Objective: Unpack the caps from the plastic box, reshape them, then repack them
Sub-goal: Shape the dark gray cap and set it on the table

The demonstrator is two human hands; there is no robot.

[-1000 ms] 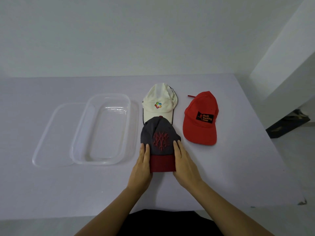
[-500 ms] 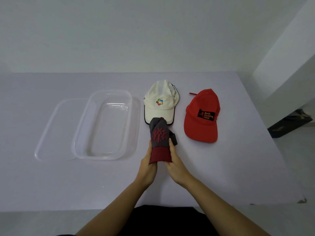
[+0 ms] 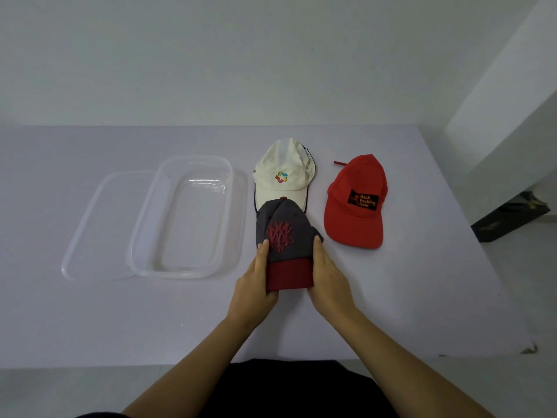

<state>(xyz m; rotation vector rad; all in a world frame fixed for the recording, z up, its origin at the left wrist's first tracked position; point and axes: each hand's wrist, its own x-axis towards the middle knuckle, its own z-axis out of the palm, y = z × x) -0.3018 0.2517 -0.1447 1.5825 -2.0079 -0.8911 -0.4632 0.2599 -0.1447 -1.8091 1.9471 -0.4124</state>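
Observation:
A dark grey cap (image 3: 281, 224) with a red emblem and a dark red brim lies on the table between my hands. My left hand (image 3: 254, 282) grips its left side and my right hand (image 3: 327, 276) grips its right side, fingers along the crown. Behind it rests a cream cap (image 3: 280, 179) with a colourful logo, its brim partly under the grey crown. A red cap (image 3: 355, 203) with a black patch lies to the right. The clear plastic box (image 3: 187, 215) stands empty at the left.
The box's clear lid (image 3: 99, 224) lies flat beside the box on its left. The table's right edge (image 3: 482, 251) drops to the floor, where a dark object (image 3: 509, 215) lies. A white wall stands behind the table.
Half a second ago the grey cap was squeezed narrow between my hands. Now my hands have moved apart and the crown has spread back to its rounded shape.

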